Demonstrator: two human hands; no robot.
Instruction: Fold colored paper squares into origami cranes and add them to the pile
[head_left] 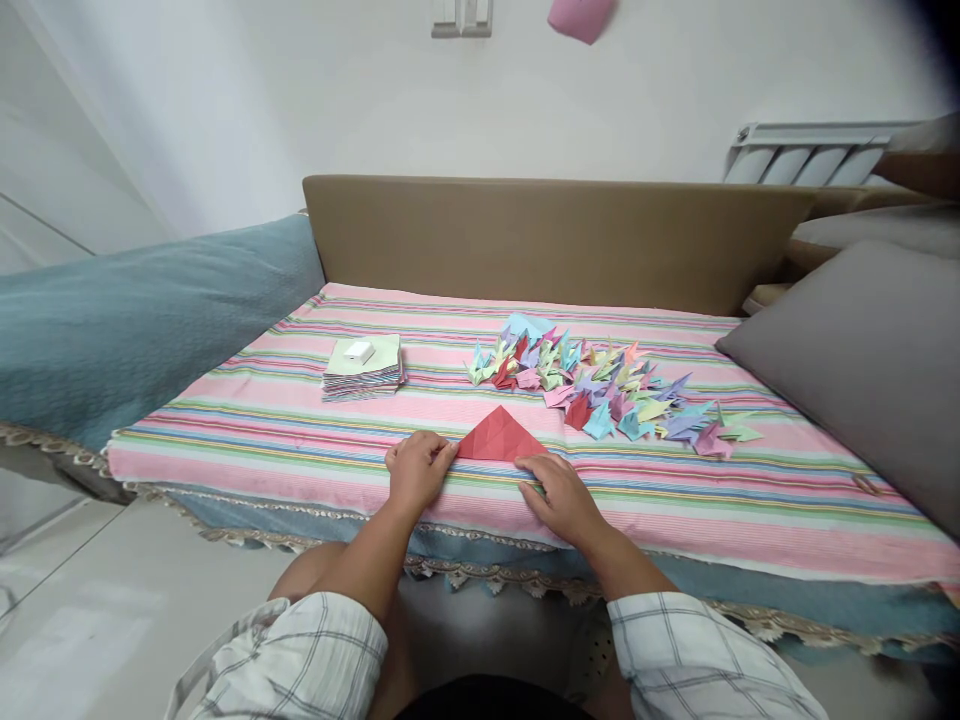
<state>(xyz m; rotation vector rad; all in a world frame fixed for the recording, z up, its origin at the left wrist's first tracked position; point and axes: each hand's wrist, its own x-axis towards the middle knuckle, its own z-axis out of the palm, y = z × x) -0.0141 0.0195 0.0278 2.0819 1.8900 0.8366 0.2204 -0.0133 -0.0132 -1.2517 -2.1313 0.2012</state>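
A sheet of red origami paper (501, 436), folded into a triangle with crease lines on it, lies on the striped cloth with its point facing away from me. My left hand (421, 468) pinches the triangle's left corner between thumb and curled fingers. At the right corner, my right hand (559, 492) rests its fingertips on the paper's lower edge, with the thumb apart from the fingers. Just beyond the paper, to the right, spreads a pile of folded paper cranes (592, 385) in many colours.
A stack of square paper sheets (363, 372) stands at the left, topped by a small white box (359, 352). The striped cloth (247, 430) covers the sofa seat. A grey cushion (862, 350) leans at the right, and a brown backrest (547, 240) runs along the back.
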